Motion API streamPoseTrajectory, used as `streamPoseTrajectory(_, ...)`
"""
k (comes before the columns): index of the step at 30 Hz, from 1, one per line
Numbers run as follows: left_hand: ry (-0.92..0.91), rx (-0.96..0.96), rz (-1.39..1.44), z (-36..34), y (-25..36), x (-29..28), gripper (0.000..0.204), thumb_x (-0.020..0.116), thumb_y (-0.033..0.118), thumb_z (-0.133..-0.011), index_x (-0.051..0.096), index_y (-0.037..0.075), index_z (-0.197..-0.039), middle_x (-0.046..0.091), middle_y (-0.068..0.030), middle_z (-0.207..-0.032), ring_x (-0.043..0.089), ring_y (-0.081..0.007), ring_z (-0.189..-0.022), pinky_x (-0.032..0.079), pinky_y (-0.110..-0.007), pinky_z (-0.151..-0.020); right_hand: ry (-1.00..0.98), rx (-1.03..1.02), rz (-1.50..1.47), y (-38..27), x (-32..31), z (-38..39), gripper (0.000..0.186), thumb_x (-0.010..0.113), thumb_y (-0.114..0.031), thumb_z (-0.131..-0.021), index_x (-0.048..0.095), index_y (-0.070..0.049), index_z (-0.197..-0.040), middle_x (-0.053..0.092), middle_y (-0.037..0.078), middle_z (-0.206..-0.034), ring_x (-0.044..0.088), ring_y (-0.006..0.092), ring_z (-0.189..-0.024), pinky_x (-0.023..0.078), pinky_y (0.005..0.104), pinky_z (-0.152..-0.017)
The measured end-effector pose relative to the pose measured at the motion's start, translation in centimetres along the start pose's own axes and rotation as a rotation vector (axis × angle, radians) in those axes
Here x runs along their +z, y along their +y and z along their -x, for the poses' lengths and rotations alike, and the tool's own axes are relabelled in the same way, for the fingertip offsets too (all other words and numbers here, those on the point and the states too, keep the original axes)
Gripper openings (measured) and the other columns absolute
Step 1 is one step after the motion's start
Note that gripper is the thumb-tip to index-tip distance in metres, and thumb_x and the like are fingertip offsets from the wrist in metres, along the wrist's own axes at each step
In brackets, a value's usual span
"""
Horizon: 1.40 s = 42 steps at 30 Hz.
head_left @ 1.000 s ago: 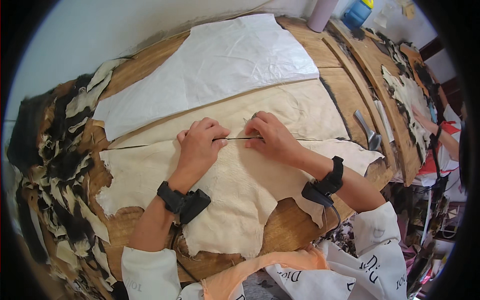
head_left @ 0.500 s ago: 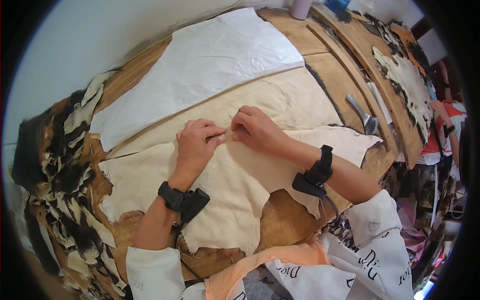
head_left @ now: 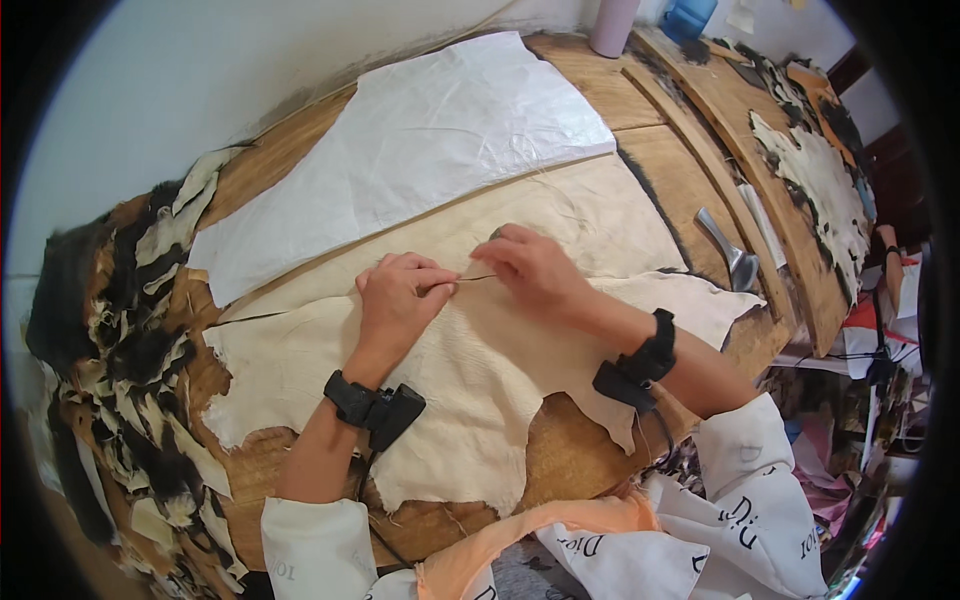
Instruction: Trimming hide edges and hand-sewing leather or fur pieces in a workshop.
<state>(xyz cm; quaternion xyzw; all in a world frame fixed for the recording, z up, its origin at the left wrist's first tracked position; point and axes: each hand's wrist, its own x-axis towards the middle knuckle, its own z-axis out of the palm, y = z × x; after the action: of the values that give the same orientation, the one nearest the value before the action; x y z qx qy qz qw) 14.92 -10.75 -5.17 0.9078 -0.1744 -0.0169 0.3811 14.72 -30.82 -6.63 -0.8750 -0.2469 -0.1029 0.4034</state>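
My left hand (head_left: 405, 297) pinches the leather edge at a dark seam line between an upper pale hide panel (head_left: 605, 215) and a lower, ragged-edged cream hide (head_left: 470, 400). Just right of it, my right hand (head_left: 535, 270), slightly blurred, has its fingers curled together over that seam; what they hold is too small to make out. Above the panels lies a white sheet (head_left: 420, 150) with irregular edges. A metal hand tool (head_left: 738, 262) with a broad curved head rests on the board to the right.
Black-and-cream fur scraps (head_left: 120, 380) cover the board's left end. Wooden strips (head_left: 690, 130), more hide pieces (head_left: 800, 180), a pink cylinder (head_left: 607, 25) and a blue jug (head_left: 685, 20) sit toward the back right. A co-worker's hand (head_left: 887, 235) shows at the far right.
My right hand has shifted and lifted slightly beside the seam, while my left stays pinched there. The co-worker's arm has drawn back. The view has shifted slightly.
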Motion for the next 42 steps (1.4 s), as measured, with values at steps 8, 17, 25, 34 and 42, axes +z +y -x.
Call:
streamPoseTrajectory(8,0.027,0.045,0.042,0.1,-0.8,0.0,0.004,0.069,0.018,-0.071,0.071,0.017,-0.074,0.063,0.0065,-0.078,0.053,-0.0118,-0.079,0.029,-0.034,-0.084,-0.243,0.153,-0.239,0.4,-1.0,-2.1,0.01,0.064,-0.003,-0.074,0.066,-0.005,-0.084,0.058,0.007,-0.071,0.057,0.0203,-0.066,0.044,0.0294,-0.058)
streamPoseTrajectory(17,0.05,0.098,-0.04,0.1,-0.3,-0.1,0.01,0.069,0.011,-0.068,0.071,0.013,-0.077,0.065,0.0012,-0.08,0.056,-0.015,-0.08,0.036,-0.032,-0.077,-0.209,0.07,-0.196,1.0,-0.5,-1.9,0.007,0.065,-0.004,-0.073,0.066,-0.005,-0.08,0.056,0.007,-0.07,0.056,0.0217,-0.065,0.043,0.0303,-0.057)
streamPoseTrajectory(25,0.058,0.095,-0.024,0.3,-0.7,0.1,0.005,0.068,0.018,-0.071,0.069,0.017,-0.075,0.064,0.0082,-0.082,0.051,-0.0119,-0.076,0.028,-0.033,-0.082,-0.213,-0.123,0.172,-0.2,0.3,-2.6,0.021,0.061,-0.011,-0.07,0.054,0.0,-0.087,0.052,0.012,-0.075,0.052,0.0296,-0.074,0.044,0.0374,-0.066)
streamPoseTrajectory(34,0.04,0.07,-0.046,0.1,-0.7,0.1,0.008,0.066,0.013,-0.07,0.069,0.014,-0.077,0.065,0.0053,-0.083,0.053,-0.0141,-0.079,0.03,-0.034,-0.081,-0.228,-0.138,0.302,-1.2,1.2,-2.7,0.03,0.058,-0.016,-0.062,0.046,0.0,-0.085,0.052,0.013,-0.076,0.05,0.029,-0.07,0.042,0.0374,-0.066)
streamPoseTrajectory(42,0.045,0.023,0.02,-0.1,-1.1,0.2,0.013,0.066,0.01,-0.068,0.07,0.012,-0.081,0.066,0.0011,-0.086,0.057,-0.0173,-0.08,0.037,-0.034,-0.08,-0.214,-0.326,0.373,-1.7,0.8,-1.6,0.021,0.057,-0.014,-0.066,0.052,-0.007,-0.085,0.053,0.004,-0.072,0.051,0.021,-0.071,0.039,0.0313,-0.062)
